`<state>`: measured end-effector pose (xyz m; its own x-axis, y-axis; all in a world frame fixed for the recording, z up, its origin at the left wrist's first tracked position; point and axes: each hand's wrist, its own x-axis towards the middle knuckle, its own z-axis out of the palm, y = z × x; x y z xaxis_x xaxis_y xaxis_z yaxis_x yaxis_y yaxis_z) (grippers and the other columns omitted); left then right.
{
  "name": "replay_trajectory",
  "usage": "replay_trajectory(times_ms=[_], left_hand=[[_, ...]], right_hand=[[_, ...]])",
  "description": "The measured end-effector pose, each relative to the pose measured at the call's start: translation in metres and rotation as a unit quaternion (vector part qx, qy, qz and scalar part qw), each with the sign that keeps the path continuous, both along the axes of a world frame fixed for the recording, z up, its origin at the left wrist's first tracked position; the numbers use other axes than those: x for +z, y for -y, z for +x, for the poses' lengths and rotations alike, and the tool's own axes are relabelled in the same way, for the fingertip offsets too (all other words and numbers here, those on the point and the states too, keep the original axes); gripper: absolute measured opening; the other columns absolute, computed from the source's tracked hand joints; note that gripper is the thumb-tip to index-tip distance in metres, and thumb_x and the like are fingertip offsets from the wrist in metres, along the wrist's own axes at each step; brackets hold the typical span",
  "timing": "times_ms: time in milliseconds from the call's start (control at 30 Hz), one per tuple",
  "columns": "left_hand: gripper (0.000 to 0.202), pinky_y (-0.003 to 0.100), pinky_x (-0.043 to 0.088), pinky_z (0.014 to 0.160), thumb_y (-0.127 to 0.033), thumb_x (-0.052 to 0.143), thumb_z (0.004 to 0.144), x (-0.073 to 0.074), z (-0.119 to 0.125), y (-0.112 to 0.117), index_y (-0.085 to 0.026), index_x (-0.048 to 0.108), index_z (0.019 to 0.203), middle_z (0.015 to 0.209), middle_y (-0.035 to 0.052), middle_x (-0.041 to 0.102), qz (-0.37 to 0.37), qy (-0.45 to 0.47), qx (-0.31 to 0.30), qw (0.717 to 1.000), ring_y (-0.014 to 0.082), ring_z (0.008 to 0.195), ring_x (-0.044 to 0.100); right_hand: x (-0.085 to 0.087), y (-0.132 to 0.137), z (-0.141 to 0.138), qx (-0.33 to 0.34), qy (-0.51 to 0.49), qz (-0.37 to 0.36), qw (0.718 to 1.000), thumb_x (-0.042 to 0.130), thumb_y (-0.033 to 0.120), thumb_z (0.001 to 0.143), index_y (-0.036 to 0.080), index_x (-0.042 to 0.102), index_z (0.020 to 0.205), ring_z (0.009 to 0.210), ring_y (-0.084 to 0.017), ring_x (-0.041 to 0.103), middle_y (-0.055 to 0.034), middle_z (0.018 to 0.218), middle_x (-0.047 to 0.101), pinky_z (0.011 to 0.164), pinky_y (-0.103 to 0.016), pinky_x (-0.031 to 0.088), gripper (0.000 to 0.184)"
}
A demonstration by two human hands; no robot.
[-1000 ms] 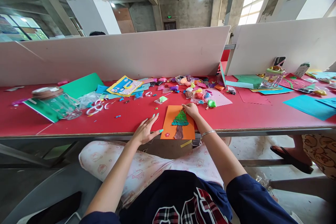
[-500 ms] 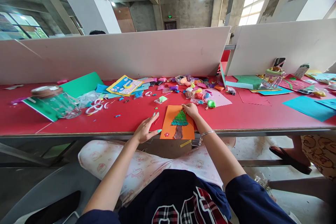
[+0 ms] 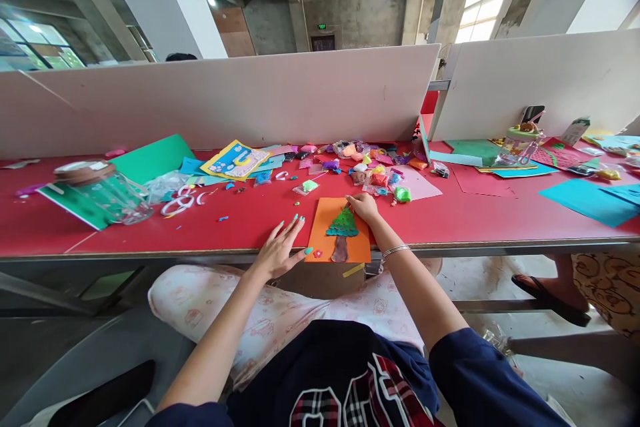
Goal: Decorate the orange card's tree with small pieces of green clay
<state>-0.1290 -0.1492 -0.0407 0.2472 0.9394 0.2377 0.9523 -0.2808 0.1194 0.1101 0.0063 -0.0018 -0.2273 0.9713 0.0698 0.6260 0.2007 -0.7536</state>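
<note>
An orange card (image 3: 319, 221) lies at the table's front edge, its lower end reaching past the edge. On it is a clay tree (image 3: 343, 223) with a green-to-teal layered crown and a brown trunk, and a small red flower (image 3: 317, 253) at lower left. My right hand (image 3: 364, 207) rests on the card's upper right, fingers bent together at the treetop; whatever is between the fingertips is hidden. Left of the card, my left hand (image 3: 280, 248) is open with fingers spread on the table edge, its thumb near the card's lower left corner.
Beyond the card on the red table (image 3: 260, 213) lie a green clay packet (image 3: 309, 186) and a pile of clay packets (image 3: 375, 177). White scissors (image 3: 179, 203) and a clear jar (image 3: 117, 197) stand to the left. Blue paper (image 3: 590, 202) lies right. A white partition (image 3: 260, 100) closes the back.
My left hand's fingers have spread a little wider and flatter. My right hand stays at the treetop, and the card has barely moved. The camera view has shifted slightly.
</note>
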Motion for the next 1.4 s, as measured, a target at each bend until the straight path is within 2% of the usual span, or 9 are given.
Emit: replay_trajectory(times_ms=[200, 367, 533, 700, 767, 867, 1033, 1200, 1400], left_hand=[[0.085, 0.049, 0.021, 0.120, -0.070, 0.027, 0.089, 0.002, -0.003, -0.001, -0.015, 0.018, 0.153, 0.157, 0.0122, 0.026, -0.005, -0.008, 0.029, 1.000, 0.0268, 0.146, 0.026], [0.091, 0.045, 0.021, 0.120, -0.073, 0.031, 0.086, 0.004, 0.002, 0.001, -0.013, 0.017, 0.153, 0.158, 0.0130, 0.024, -0.020, -0.013, 0.012, 1.000, 0.0265, 0.145, 0.027], [0.084, 0.046, 0.023, 0.120, -0.070, 0.028, 0.089, 0.005, -0.002, -0.001, -0.016, 0.018, 0.153, 0.157, 0.0108, 0.027, -0.038, -0.006, 0.017, 0.999, 0.0252, 0.145, 0.027], [0.090, 0.046, 0.023, 0.119, -0.073, 0.035, 0.086, 0.003, -0.006, -0.002, -0.016, 0.016, 0.154, 0.156, 0.0121, 0.028, -0.028, -0.011, 0.003, 1.000, 0.0266, 0.144, 0.029], [0.087, 0.045, 0.025, 0.119, -0.071, 0.035, 0.087, 0.002, -0.007, -0.003, -0.019, 0.017, 0.154, 0.156, 0.0102, 0.029, -0.025, -0.009, -0.010, 1.000, 0.0260, 0.144, 0.031], [0.080, 0.044, 0.027, 0.118, -0.068, 0.030, 0.090, 0.000, -0.010, -0.006, -0.021, 0.018, 0.154, 0.155, 0.0083, 0.033, -0.023, -0.003, 0.008, 1.000, 0.0252, 0.142, 0.034], [0.089, 0.044, 0.026, 0.119, -0.073, 0.034, 0.086, -0.002, -0.013, -0.007, -0.018, 0.017, 0.154, 0.156, 0.0114, 0.030, -0.010, -0.016, -0.001, 1.000, 0.0269, 0.144, 0.031], [0.083, 0.045, 0.027, 0.118, -0.070, 0.027, 0.090, 0.001, -0.013, -0.004, -0.018, 0.018, 0.154, 0.155, 0.0111, 0.032, -0.027, -0.014, 0.018, 0.999, 0.0266, 0.143, 0.032], [0.086, 0.043, 0.026, 0.119, -0.072, 0.032, 0.088, -0.001, -0.008, -0.001, -0.019, 0.016, 0.154, 0.157, 0.0090, 0.029, -0.017, -0.015, -0.018, 1.000, 0.0264, 0.144, 0.031]], right_hand=[[0.000, 0.000, 0.000, 0.011, 0.000, -0.003, 1.000, 0.051, 0.039, 0.091, 0.016, 0.074, 0.076, 0.072, -0.015, 0.061, -0.0041, 0.068, 0.067, 0.067, -0.021, 0.042, 0.036], [0.000, -0.001, 0.000, 0.011, -0.004, -0.004, 1.000, 0.051, 0.038, 0.091, 0.016, 0.074, 0.075, 0.071, -0.014, 0.061, -0.0048, 0.070, 0.068, 0.067, -0.021, 0.042, 0.035], [0.000, 0.000, 0.000, 0.004, -0.005, -0.008, 1.000, 0.052, 0.039, 0.090, 0.016, 0.074, 0.076, 0.072, -0.015, 0.062, -0.0054, 0.071, 0.069, 0.067, -0.021, 0.043, 0.035], [0.000, 0.000, 0.000, 0.005, -0.005, -0.005, 1.000, 0.051, 0.038, 0.090, 0.016, 0.074, 0.077, 0.075, -0.015, 0.062, -0.0050, 0.070, 0.068, 0.067, -0.021, 0.043, 0.034], [0.000, 0.000, 0.000, 0.005, -0.005, -0.003, 1.000, 0.051, 0.039, 0.090, 0.016, 0.074, 0.077, 0.075, -0.016, 0.063, -0.0056, 0.070, 0.068, 0.067, -0.020, 0.043, 0.034], [0.000, 0.000, 0.000, 0.012, -0.003, 0.000, 1.000, 0.050, 0.038, 0.091, 0.016, 0.074, 0.076, 0.075, -0.016, 0.063, -0.0057, 0.070, 0.068, 0.067, -0.020, 0.043, 0.036], [0.001, 0.000, 0.000, 0.014, -0.001, 0.003, 1.000, 0.051, 0.037, 0.091, 0.016, 0.074, 0.076, 0.075, -0.015, 0.063, -0.0053, 0.071, 0.069, 0.067, -0.020, 0.043, 0.035], [0.001, 0.000, 0.000, 0.010, -0.007, 0.003, 1.000, 0.050, 0.038, 0.091, 0.016, 0.074, 0.075, 0.076, -0.015, 0.063, -0.0052, 0.071, 0.068, 0.069, -0.021, 0.043, 0.036], [0.000, -0.001, 0.000, 0.006, -0.029, -0.002, 1.000, 0.050, 0.040, 0.091, 0.016, 0.074, 0.075, 0.072, -0.015, 0.063, -0.0039, 0.068, 0.067, 0.069, -0.021, 0.044, 0.038]])
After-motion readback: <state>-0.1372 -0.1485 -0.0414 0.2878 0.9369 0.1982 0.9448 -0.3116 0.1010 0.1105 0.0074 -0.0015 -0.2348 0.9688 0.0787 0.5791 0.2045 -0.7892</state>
